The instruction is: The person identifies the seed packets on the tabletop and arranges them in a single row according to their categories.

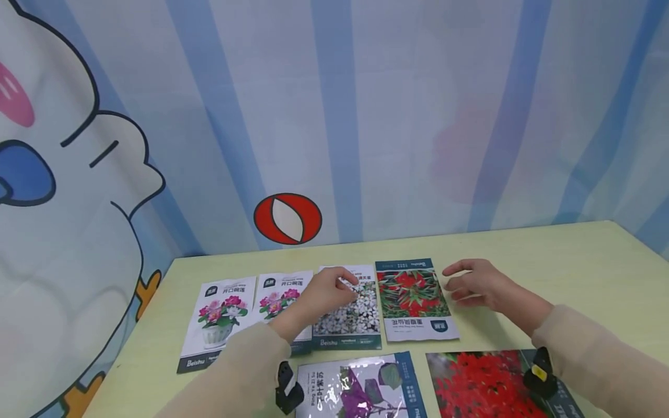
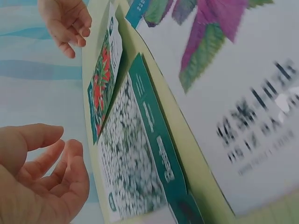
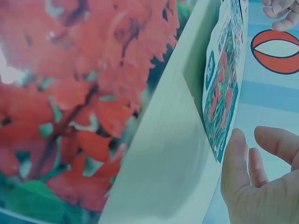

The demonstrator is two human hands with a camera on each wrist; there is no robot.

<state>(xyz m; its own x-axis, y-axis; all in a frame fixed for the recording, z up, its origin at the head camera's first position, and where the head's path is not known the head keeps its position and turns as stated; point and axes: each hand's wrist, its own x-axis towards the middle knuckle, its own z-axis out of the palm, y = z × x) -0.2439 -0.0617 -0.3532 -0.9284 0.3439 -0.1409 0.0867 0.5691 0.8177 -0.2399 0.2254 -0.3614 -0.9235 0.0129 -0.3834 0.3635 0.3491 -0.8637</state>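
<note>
In the head view my left hand (image 1: 325,291) hovers over a seed packet with small white flowers (image 1: 351,322), its fingers loosely bent around nothing. To the right of that packet lies another seed packet with red flowers (image 1: 410,297), its print upside down. My right hand (image 1: 478,284) is just beyond this packet's right edge, fingers relaxed and holding nothing. The left wrist view shows the left hand (image 2: 44,172) with a gap between thumb and fingertips. In the right wrist view the right hand (image 3: 261,182) is near the corner of the red-flower packet (image 3: 222,88).
Two packets with pink potted flowers, one outer (image 1: 216,325) and one partly behind my left arm (image 1: 279,296), lie at the left. Nearer me are a purple-leaf packet (image 1: 360,386) and a larger red-flower packet (image 1: 481,383). A striped curtain (image 1: 418,116) hangs behind the pale yellow table (image 1: 590,278).
</note>
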